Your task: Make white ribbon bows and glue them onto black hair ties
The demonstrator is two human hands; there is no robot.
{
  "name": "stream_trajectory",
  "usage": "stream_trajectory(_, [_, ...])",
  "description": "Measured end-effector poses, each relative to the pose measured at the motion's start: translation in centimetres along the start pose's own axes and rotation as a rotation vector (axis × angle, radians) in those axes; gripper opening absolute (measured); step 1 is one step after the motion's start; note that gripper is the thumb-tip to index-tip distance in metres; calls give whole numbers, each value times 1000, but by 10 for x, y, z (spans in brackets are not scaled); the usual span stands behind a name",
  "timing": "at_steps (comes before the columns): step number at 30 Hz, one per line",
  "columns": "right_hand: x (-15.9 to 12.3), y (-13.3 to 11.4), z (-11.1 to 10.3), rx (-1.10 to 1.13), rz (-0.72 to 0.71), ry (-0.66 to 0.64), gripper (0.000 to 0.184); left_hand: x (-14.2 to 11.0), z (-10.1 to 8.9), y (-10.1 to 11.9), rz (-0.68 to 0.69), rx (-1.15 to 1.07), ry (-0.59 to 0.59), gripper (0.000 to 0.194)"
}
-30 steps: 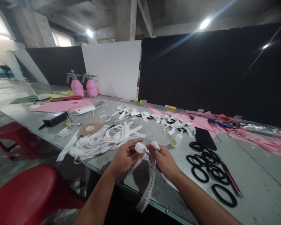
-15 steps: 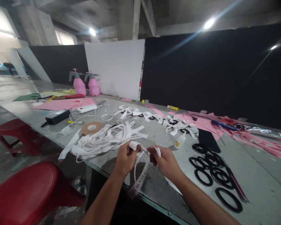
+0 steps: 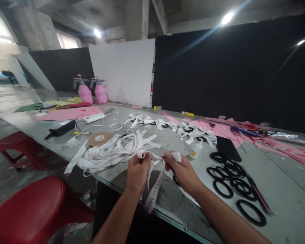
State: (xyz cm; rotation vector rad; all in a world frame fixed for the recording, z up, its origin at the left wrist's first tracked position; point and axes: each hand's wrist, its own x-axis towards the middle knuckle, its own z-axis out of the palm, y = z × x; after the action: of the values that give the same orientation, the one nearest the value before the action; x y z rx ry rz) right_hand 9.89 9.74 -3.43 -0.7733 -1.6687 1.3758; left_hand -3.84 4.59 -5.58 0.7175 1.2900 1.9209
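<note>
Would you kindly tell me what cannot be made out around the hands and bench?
All in the head view:
Printed ribbon: parts hidden within the left hand and right hand.
Black ring beside the right hand: partly hidden by it.
Small bottle: label too small to read.
Nearer red stool: cut off at left.

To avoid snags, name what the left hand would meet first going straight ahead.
Beyond its held ribbon, the left hand would likely meet the ribbon pile first; the hand's height above the table is unclear.

Concrete pillar (image 3: 133,23), lit lamps (image 3: 227,18); white panel (image 3: 123,71) beside black panel (image 3: 231,67); two red stools (image 3: 30,206).
</note>
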Motion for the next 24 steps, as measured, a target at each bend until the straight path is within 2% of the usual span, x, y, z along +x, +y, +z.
stream_trajectory(2, [1, 4, 2, 176, 96, -15, 37, -2, 1, 4, -41, -20, -48, 37])
stream_trajectory(4, [2, 7, 3, 255, 147, -10, 38, -5, 2, 8, -107, -80, -121, 39])
stream_trajectory(7, [3, 9, 4, 270, 143, 51, 35, -9, 4, 10, -205, -169, -262, 46])
stream_trajectory(9, [3, 9, 3, 293, 125, 68, 35, -10, 5, 8, -241, -184, -311, 44])
stream_trajectory(15, [-1, 2, 4, 306, 114, 31, 44, -11, 6, 3, -208, -195, -189, 33])
stream_trajectory(19, [-2, -2, 5, 138, 86, 41, 33, -14, 9, 6, -333, -275, -232, 39])
stream_trajectory(24, [-1, -5, 3, 65, 44, 29, 35, -16, 12, 8, -384, -129, -277, 42])
